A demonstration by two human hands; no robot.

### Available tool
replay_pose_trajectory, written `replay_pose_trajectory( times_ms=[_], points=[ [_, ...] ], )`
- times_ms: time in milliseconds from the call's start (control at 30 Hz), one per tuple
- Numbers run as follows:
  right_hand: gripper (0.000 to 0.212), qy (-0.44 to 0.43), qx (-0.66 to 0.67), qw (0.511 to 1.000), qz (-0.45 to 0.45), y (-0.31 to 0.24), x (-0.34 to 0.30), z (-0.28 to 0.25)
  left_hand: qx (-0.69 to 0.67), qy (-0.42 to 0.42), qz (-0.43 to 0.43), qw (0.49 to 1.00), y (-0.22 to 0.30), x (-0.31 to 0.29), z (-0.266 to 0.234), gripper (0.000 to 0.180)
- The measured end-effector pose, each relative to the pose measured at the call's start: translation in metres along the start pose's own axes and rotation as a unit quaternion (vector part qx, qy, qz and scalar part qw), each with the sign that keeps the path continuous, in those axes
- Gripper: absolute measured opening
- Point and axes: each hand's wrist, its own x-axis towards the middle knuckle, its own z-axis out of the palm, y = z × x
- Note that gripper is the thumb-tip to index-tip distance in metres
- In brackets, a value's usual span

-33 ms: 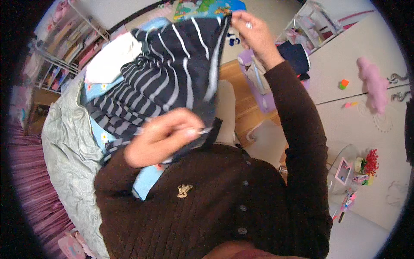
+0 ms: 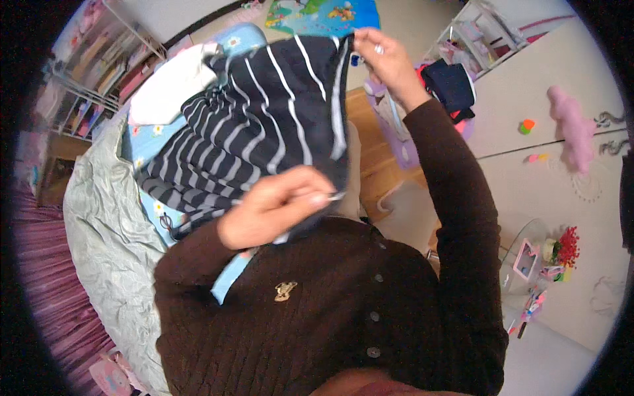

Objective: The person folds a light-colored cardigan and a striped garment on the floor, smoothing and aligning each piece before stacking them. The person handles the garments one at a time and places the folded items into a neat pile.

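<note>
A black garment with white and grey stripes [image 2: 254, 122] is held up and spread between my two hands; its exact kind cannot be made out. My right hand [image 2: 391, 66], wearing a ring, pinches its far right corner. Nearer my body, my left hand [image 2: 281, 204] pinches the near right corner between thumb and fingers. The edge between the two hands hangs fairly straight, while the left part lies gathered in folds on the bed. A dark cord loop [image 2: 166, 223] shows at its lower left. Beside it on the bed lies a white cloth [image 2: 173, 84].
The bed has a blue flowered sheet [image 2: 241, 39] and a crumpled pale green quilt [image 2: 109, 218]. A purple bin [image 2: 404, 153] with dark folded clothes [image 2: 450, 86] stands right. White shelves [image 2: 472, 33], a pale cabinet [image 2: 528, 138] and a glass side shelf [image 2: 522, 247] line the right side.
My left hand has moved right with its corner of the striped garment. My right hand has come slightly nearer, and the garment's stripes lie a little straighter.
</note>
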Motion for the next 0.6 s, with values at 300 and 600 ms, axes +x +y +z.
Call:
replay_pose_trajectory(
  times_ms=[300, 600],
  points=[
    [0.021, 0.012, -0.051, 0.992, 0.112, 0.201, -0.131, 0.008, 0.184, -0.284, 0.027, 0.941, -0.164, 0.094, 0.060, 0.041],
    [0.034, 0.012, 0.050, 0.925, 0.376, 0.159, -0.225, 0.017, 0.232, -0.082, 0.035, 0.969, -0.169, 0.193, -0.064, 0.021]
  ],
)
